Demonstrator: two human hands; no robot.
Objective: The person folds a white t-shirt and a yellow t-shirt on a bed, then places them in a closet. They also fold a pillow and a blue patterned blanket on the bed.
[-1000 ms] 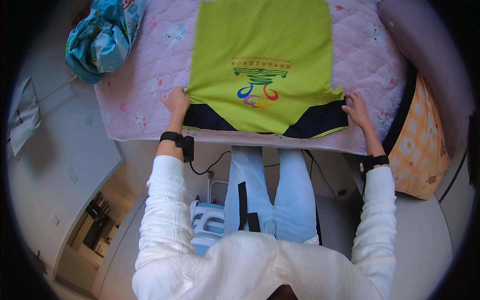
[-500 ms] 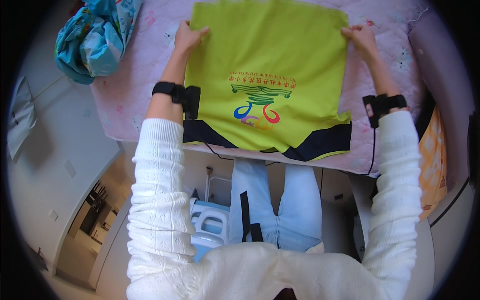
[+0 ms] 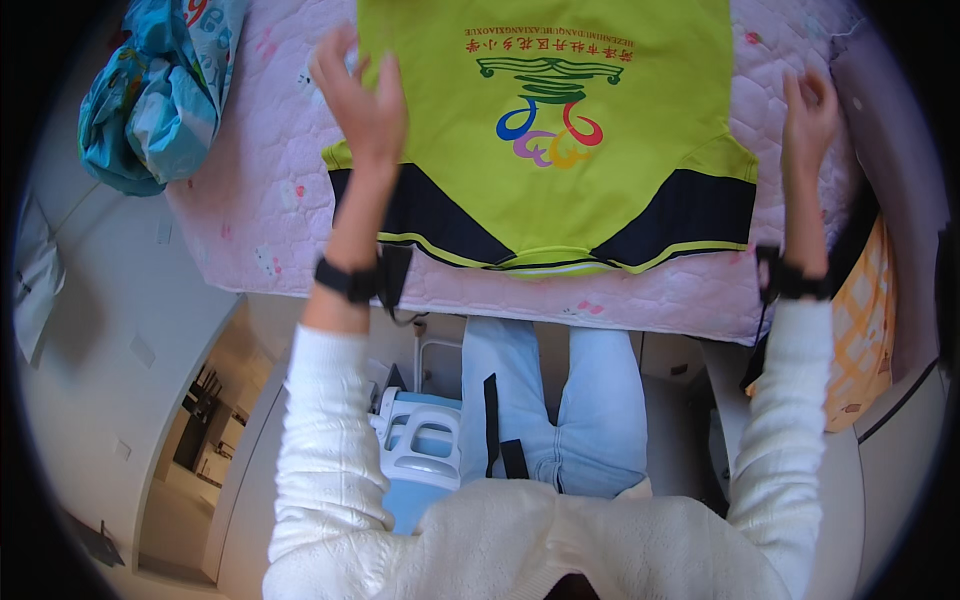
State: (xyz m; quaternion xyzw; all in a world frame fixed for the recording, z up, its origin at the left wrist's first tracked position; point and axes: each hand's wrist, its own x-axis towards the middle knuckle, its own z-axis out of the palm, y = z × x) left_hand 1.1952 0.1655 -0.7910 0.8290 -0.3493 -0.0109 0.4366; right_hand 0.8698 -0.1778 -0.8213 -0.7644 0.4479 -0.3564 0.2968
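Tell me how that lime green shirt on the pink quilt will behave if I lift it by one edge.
The lime green shirt lies flat and follows the pink quilt, so it is probably floppy and would sag and fold. It looks thin, so likely light. The padded quilt may drag on it a little when pushed, bunching it.

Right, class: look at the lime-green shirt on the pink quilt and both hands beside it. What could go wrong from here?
1. The shirt's dark lower edge lies close to the near edge of the pink quilted cover; a pull toward the person might drag it over.
2. Left hand and right hand look open, fingers spread, so neither seems to pin the cloth, which may shift or wrinkle.
3. The blue bundle nearby could get knocked.
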